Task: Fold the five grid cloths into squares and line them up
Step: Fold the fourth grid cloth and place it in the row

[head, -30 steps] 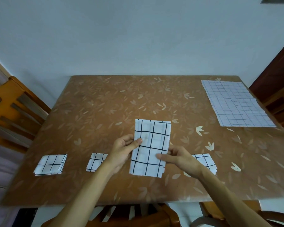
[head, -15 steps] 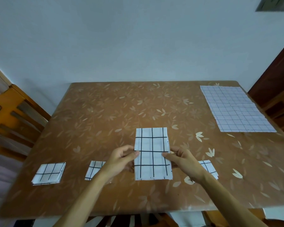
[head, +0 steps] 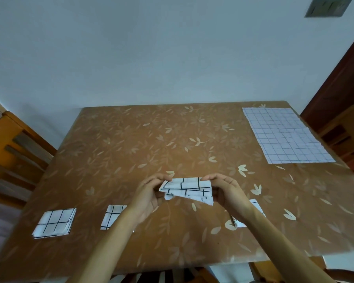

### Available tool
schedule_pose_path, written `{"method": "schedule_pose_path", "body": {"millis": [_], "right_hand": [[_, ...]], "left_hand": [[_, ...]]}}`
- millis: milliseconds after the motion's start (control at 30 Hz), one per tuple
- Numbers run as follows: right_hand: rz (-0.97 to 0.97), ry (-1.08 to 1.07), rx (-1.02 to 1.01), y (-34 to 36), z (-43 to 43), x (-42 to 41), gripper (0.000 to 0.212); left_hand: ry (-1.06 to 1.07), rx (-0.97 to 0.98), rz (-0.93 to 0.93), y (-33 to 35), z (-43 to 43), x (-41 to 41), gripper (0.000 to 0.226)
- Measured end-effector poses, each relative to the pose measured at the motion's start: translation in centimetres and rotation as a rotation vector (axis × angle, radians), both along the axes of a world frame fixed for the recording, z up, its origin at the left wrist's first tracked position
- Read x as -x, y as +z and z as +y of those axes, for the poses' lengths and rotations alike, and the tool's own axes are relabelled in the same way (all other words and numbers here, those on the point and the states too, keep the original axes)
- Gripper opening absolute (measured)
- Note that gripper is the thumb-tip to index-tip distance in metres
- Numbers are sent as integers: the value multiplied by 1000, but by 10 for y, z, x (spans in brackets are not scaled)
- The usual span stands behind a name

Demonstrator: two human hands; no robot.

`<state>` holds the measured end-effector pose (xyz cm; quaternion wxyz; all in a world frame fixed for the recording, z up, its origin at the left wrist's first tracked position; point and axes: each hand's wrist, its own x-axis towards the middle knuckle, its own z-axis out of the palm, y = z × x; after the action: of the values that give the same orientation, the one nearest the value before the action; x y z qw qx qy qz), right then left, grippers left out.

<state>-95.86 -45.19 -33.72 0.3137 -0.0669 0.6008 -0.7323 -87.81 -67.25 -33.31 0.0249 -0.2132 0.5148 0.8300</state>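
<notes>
A white cloth with a black grid (head: 189, 189) is lifted off the table, half doubled over. My left hand (head: 149, 194) pinches its left end and my right hand (head: 226, 190) pinches its right end. A folded square cloth (head: 54, 222) lies near the front left. A second folded cloth (head: 111, 216) lies beside it, partly hidden by my left forearm. A third folded cloth (head: 255, 207) shows from under my right forearm. An unfolded fine-grid cloth (head: 284, 134) lies flat at the far right corner.
The brown table with a leaf pattern (head: 141, 144) fills the view, with a white wall behind it. Wooden chairs stand at the left (head: 10, 152) and right (head: 343, 135). Another chair back shows under the front edge.
The cloth lay flat as a tall rectangle under my fingers. Both hands have lifted it and are bringing one half over the other.
</notes>
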Motion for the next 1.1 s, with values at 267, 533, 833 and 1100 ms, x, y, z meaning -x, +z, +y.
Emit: {"method": "schedule_pose_path", "body": {"millis": [267,533,833,1100], "right_hand": [[158,15,-182,-17,8,2,32],[209,37,-527,-87,4,7,45],[206,53,-777,-169,-20,-13,35],[966,384,-1017,-214,-43,-50,69]], "left_hand": [[-99,377,32,-16,-2,-3,18],[-100,822,-23,-85,-3,-9,36],[-506,1630,99,-194,35,-22,57],[-699,1772,-27,-226,38,-33,59]]}}
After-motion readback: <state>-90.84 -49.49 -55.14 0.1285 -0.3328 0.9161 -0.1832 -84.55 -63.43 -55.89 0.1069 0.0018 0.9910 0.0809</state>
